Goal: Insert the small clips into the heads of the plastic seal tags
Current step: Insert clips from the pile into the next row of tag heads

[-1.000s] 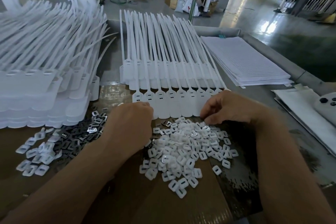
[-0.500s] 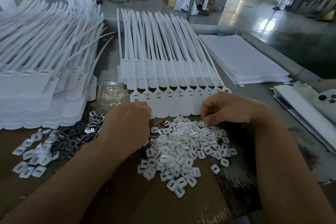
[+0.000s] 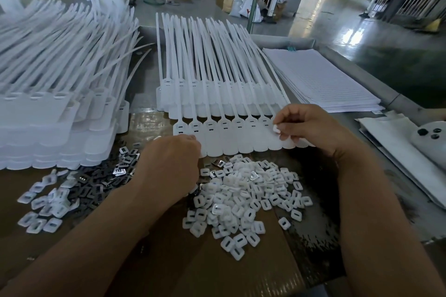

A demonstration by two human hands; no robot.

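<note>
A joined row of white plastic seal tags (image 3: 231, 136) lies flat before me, heads with slots toward the straps. My right hand (image 3: 311, 128) is raised over the row's right end and pinches a small white clip (image 3: 276, 128) between thumb and fingertips. My left hand (image 3: 169, 164) rests knuckles-up at the row's left end, fingers curled under; what they hold is hidden. A heap of white clips (image 3: 243, 198) lies on the cardboard just below the row.
Dark metal inserts (image 3: 101, 178) and more white clips (image 3: 45, 202) lie at the left. A tall stack of tags (image 3: 53, 113) stands at far left, another layered batch (image 3: 217, 89) behind the row. Paper sheets (image 3: 321, 79) sit at the right. A grey device (image 3: 432, 138) is at the right edge.
My right hand has lifted from the clip heap with a clip pinched and moved up over the right end of the tag row. The left hand stays at the row's left end.
</note>
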